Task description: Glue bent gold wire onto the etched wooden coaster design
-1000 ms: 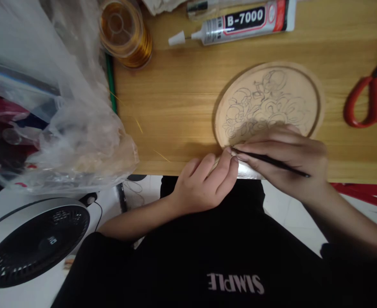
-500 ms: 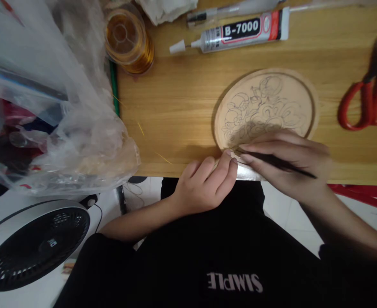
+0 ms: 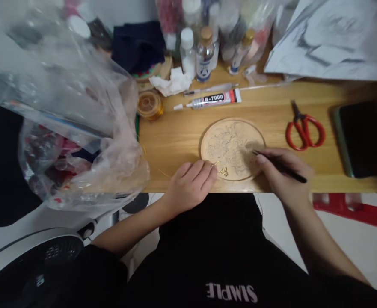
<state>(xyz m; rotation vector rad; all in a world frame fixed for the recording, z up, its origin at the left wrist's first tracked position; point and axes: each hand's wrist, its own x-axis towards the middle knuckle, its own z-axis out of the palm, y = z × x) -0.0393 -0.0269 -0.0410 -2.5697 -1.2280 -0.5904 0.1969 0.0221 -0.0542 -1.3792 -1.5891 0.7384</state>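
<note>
An oval wooden board (image 3: 231,132) with a raised rim and a pencilled floral drawing lies at the table's front edge. My left hand (image 3: 191,184) is closed at the board's near-left rim, and a thin gold wire (image 3: 215,164) shows at its fingertips. Just beside them, a small bent gold wire shape (image 3: 223,172) rests on the board. Black tweezers (image 3: 283,166) are pinched in my right hand (image 3: 287,175), their tips over the right part of the drawing. Whether those tips hold anything is too small to tell.
Behind the board lie a B-7000 glue tube (image 3: 214,99) and a pen (image 3: 204,89). A spool of gold wire (image 3: 150,105) stands left, near a bulky plastic bag (image 3: 120,145). Red-handled pliers (image 3: 304,130) and a phone (image 3: 363,139) are right. Small bottles (image 3: 204,55) stand at the back.
The view has tilted up and widened, showing bottles and a phone. My right hand with the tweezers has moved right, away from my left fingertips, exposing the gold wire shape.
</note>
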